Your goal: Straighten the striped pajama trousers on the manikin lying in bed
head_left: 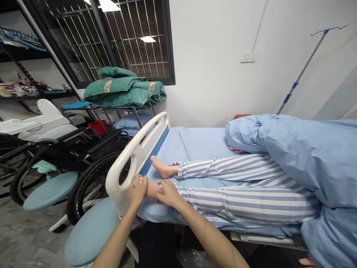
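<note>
A person in blue-and-white striped trousers (245, 201) lies on a bed, legs stretched toward the footboard. My left hand (137, 190) is wrapped around the toe end of the nearer bare foot (152, 189), close to the white footboard (122, 160). Around the ankle of that same leg, my right hand (169, 193) is closed, thumb on top; its fingers underneath are partly hidden. Beyond it, the other bare foot (164, 169) rests on the light-blue sheet (195, 139), apart from my hands. A blue quilt (292, 149) covers the upper body.
Left of the footboard stand a wheelchair (92, 178) and two round blue-green stools (92, 232). Folded green quilts (122, 87) lie on a rack under the barred window. Behind the bed rises a drip stand (295, 83). Part of the person's hand (307, 262) shows at lower right.
</note>
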`<action>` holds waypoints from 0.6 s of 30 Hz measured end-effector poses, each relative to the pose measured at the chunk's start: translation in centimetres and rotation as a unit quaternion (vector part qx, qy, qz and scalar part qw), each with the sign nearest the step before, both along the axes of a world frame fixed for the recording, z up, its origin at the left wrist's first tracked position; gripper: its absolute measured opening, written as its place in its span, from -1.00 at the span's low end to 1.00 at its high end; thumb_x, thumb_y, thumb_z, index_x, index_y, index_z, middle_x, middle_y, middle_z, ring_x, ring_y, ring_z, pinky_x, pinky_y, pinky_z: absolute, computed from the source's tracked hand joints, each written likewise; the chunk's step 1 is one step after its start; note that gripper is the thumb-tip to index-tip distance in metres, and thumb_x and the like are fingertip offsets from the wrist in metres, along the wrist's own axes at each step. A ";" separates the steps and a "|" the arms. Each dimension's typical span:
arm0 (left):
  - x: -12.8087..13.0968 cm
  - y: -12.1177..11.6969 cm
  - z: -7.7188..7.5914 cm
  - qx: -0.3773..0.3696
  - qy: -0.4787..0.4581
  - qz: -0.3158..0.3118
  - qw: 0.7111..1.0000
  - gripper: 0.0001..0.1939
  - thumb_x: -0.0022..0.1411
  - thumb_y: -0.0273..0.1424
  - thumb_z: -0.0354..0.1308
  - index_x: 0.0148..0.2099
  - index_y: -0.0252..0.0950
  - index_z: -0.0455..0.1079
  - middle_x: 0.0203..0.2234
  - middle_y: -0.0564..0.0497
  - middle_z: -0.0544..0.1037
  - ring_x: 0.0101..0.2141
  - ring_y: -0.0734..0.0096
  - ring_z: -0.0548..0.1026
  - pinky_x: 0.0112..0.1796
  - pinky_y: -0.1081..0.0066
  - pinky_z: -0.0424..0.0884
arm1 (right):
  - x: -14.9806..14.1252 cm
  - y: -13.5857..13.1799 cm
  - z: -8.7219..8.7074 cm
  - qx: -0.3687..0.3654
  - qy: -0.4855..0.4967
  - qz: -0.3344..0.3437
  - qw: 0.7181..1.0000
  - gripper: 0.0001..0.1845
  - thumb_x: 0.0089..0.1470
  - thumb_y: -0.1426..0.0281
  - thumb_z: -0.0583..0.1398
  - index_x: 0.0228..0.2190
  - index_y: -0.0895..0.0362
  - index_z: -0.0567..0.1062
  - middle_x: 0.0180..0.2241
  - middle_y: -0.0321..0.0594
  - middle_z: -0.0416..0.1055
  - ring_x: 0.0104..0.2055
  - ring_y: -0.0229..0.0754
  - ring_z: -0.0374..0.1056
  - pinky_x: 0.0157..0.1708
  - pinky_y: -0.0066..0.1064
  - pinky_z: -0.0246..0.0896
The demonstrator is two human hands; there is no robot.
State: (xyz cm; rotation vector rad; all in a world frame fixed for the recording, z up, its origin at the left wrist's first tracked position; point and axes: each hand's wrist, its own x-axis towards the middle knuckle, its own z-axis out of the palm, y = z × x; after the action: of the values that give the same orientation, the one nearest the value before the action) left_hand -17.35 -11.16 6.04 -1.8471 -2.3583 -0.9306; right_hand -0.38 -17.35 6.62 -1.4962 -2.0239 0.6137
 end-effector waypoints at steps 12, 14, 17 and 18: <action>8.1 -3.2 -7.0 0.011 0.256 -0.393 0.883 -0.67 0.34 -0.48 -0.13 -0.13 -0.28 0.49 -0.24 -0.17 0.57 -0.21 0.16 0.51 -0.16 0.19 0.39 | 6.5 -2.1 -5.3 0.055 -0.090 -0.092 0.990 -0.65 0.21 0.35 0.08 -0.03 0.16 0.50 -0.09 0.04 0.51 -0.02 0.09 0.39 -0.02 -0.18 0.24; 8.4 -2.5 -7.3 -0.018 0.307 -0.409 0.859 -0.68 0.32 -0.51 -0.11 -0.14 -0.30 0.49 -0.26 -0.17 0.58 -0.24 0.13 0.52 -0.23 0.17 0.38 | 6.5 -1.8 -5.5 0.063 -0.064 -0.089 0.992 -0.65 0.20 0.38 0.10 -0.01 0.16 0.48 -0.07 0.01 0.51 -0.01 0.04 0.39 -0.01 -0.21 0.24; 7.1 -0.8 -6.7 -0.019 0.323 -0.411 0.852 -0.73 0.29 -0.51 -0.06 -0.22 -0.30 0.49 -0.35 -0.14 0.57 -0.31 0.14 0.51 -0.27 0.19 0.35 | 6.8 -1.5 -5.1 0.077 -0.027 -0.074 0.994 -0.67 0.17 0.40 0.14 -0.04 0.17 0.48 -0.07 -0.05 0.51 -0.01 -0.03 0.39 0.02 -0.26 0.25; 6.5 -0.2 -6.4 -0.008 0.316 -0.401 0.860 -0.74 0.28 -0.50 -0.05 -0.26 -0.30 0.49 -0.40 -0.13 0.56 -0.33 0.15 0.50 -0.27 0.19 0.34 | 7.0 -1.4 -4.7 0.087 -0.021 -0.066 0.994 -0.69 0.15 0.41 0.15 -0.06 0.17 0.49 -0.07 -0.06 0.51 -0.01 -0.04 0.39 0.02 -0.26 0.25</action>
State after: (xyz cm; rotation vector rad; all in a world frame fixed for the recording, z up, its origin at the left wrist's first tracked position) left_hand -10.89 -11.33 -0.33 -2.6419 -1.2064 -0.1875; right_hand 6.66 -18.76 1.88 -1.5348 -1.9358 0.3450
